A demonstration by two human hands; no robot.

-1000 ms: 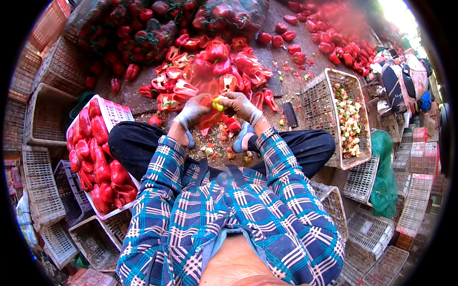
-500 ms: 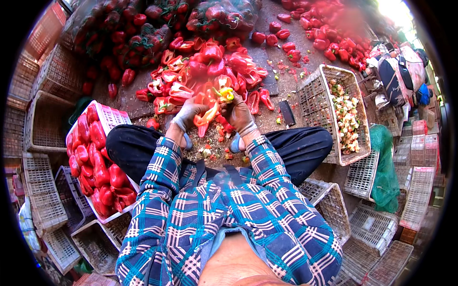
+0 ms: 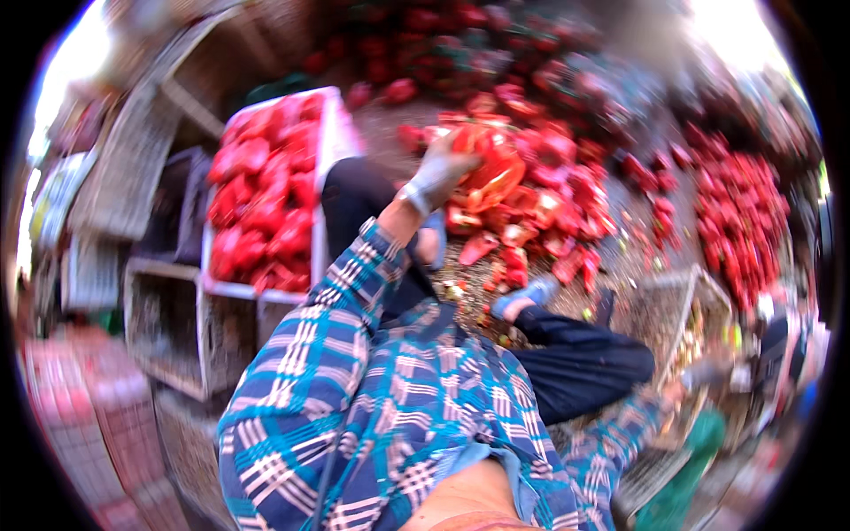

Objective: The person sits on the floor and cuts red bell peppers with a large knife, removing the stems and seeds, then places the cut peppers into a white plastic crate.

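Note:
My left hand (image 3: 440, 173), in a pale glove, grips a hollowed orange-red bell pepper (image 3: 492, 168) at the near edge of a heap of opened red peppers (image 3: 553, 195). Far out to the right, my right hand (image 3: 704, 373) reaches over a crate (image 3: 660, 301) that has pale pepper cores in it. Motion smears its fingers. A small yellow-green blur (image 3: 731, 334) shows just beyond that hand; I cannot make out what it is.
To my left stands a pink-white crate (image 3: 329, 177) full of red peppers. Worn crates (image 3: 164, 323) surround it. Whole red peppers (image 3: 739, 221) lie in a pile at the far right. A green net (image 3: 686, 478) hangs near my right arm.
My right hand has left the peppers and swung out right to the crate with cores. My left hand still holds the pepper. The view has turned, shifting the scene.

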